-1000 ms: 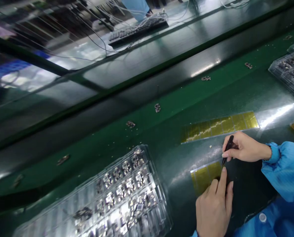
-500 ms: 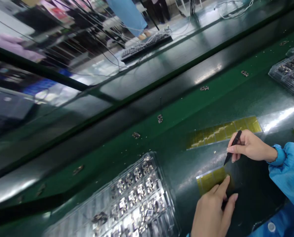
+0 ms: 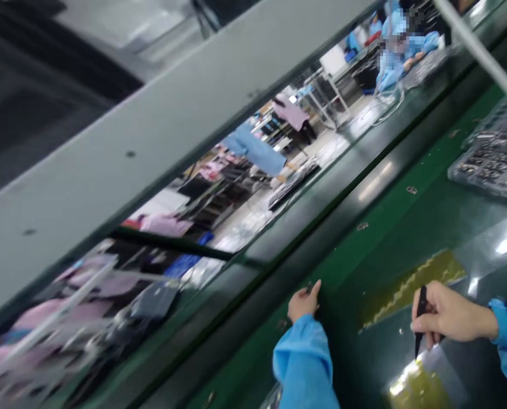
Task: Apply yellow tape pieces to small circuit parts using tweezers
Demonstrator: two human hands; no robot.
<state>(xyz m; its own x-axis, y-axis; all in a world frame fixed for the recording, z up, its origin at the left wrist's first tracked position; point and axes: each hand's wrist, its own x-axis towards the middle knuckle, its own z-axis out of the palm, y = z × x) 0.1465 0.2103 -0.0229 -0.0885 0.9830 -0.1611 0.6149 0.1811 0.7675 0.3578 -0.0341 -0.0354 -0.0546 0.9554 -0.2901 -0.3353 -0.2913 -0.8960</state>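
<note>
My right hand (image 3: 443, 312) grips a black pen-like tool (image 3: 421, 318), its tip pointing down at the upper edge of a small yellow film sheet (image 3: 419, 386). Reaching far out over the green surface (image 3: 343, 284), my left hand (image 3: 305, 301) has its fingers around a small dark metallic part (image 3: 309, 288); its grip on the part is partly hidden. A longer yellow strip (image 3: 415, 287) lies above my right hand. Two more small metallic parts (image 3: 362, 226) (image 3: 411, 190) rest on the green surface further up.
Clear trays (image 3: 492, 162) filled with metallic parts are stacked at the right edge. A dark rail (image 3: 321, 221) runs diagonally beyond the green strip. Above it hangs a grey beam (image 3: 172, 119). A person in blue (image 3: 392, 68) sits at the far upper right.
The view has swung upward and left. My left hand has left the small yellow sheet and reached out to a small part on the green strip. My right hand still holds the black tool.
</note>
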